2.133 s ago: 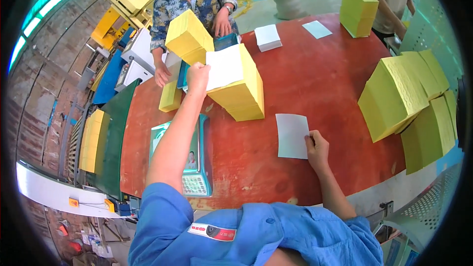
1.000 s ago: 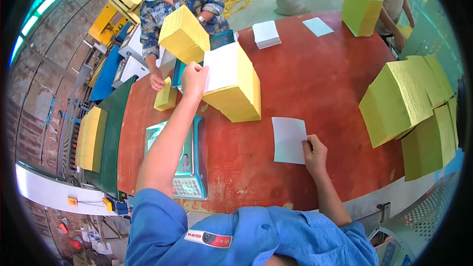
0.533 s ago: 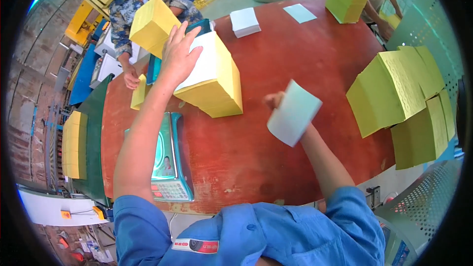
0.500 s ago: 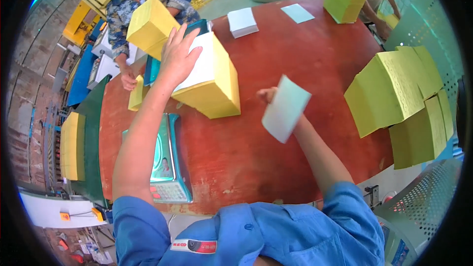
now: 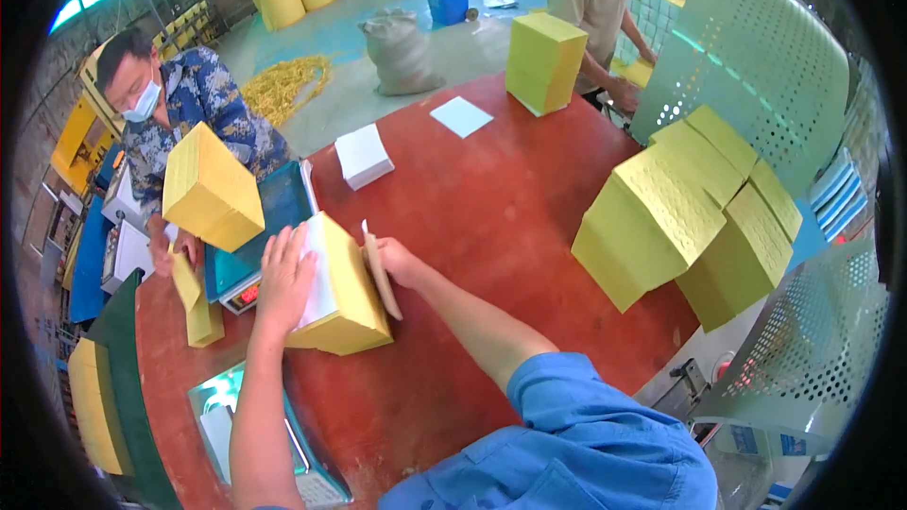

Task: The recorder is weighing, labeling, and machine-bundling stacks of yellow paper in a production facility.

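On the red table, a yellow paper stack (image 5: 354,316) carries a white sheet (image 5: 320,295) on top. My left hand (image 5: 286,281) lies across that sheet with its fingers stretched out. At the stack's right side, my right hand (image 5: 404,263) grips a thin flat card (image 5: 382,274), seen nearly edge-on and standing upright along the side; whether it touches cannot be told. Left of my forearm is a scale (image 5: 215,392), partly hidden by my arm. Beyond my left hand, a second scale (image 5: 248,297) with a red display bears another yellow stack (image 5: 213,194).
A masked person (image 5: 194,104) at the left handles a yellow block (image 5: 202,312). White sheets (image 5: 364,156), a pale sheet (image 5: 462,117) and a yellow-green block (image 5: 545,61) lie farther back. Several yellow-green blocks (image 5: 652,222) stand right, before a perforated chair (image 5: 756,66). Another person (image 5: 590,0) works behind.
My right hand has brought the card from open space over the table to the stack's right side. My left hand stays on top. The view has swung right and up.
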A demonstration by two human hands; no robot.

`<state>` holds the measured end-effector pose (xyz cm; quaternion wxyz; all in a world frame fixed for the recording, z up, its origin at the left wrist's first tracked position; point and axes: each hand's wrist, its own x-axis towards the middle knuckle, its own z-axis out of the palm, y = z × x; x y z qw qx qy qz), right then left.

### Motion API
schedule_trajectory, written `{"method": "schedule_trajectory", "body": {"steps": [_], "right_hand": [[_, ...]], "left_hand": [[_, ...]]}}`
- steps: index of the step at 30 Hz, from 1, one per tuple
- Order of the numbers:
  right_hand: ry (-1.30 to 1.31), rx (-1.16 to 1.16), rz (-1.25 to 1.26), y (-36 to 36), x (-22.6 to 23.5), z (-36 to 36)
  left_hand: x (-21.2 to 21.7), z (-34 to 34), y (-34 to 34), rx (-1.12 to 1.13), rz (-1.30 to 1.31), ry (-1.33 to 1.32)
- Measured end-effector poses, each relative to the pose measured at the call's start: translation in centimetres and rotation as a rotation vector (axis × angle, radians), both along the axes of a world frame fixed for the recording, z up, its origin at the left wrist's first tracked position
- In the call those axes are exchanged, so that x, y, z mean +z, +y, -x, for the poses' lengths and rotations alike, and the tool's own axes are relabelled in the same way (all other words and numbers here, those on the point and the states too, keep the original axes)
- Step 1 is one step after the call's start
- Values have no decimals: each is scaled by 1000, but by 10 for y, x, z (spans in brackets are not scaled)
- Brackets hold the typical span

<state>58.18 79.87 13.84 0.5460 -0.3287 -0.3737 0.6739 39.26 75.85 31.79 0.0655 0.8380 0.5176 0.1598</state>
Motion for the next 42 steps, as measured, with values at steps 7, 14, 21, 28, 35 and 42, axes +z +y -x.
{"method": "schedule_trajectory", "body": {"steps": [7, 14, 21, 28, 35, 42], "right_hand": [[57, 146, -106, -94, -45, -60], [-4, -264, -153, -268, 39, -73], [36, -502, -425, -441, 21, -51], [172, -947, -106, -538, -23, -13], [681, -512, -34, -553, -66, 80], [203, -549, 159, -553, 0, 67]], "left_hand": [[18, -56, -104, -222, -109, -9], [39, -84, -238, -504, -33, 20], [39, -41, -332, -776, -32, 15], [42, -49, -336, -908, -112, -21], [28, -39, -328, -894, -50, -46], [20, -7, -297, -814, 68, -195]]}}
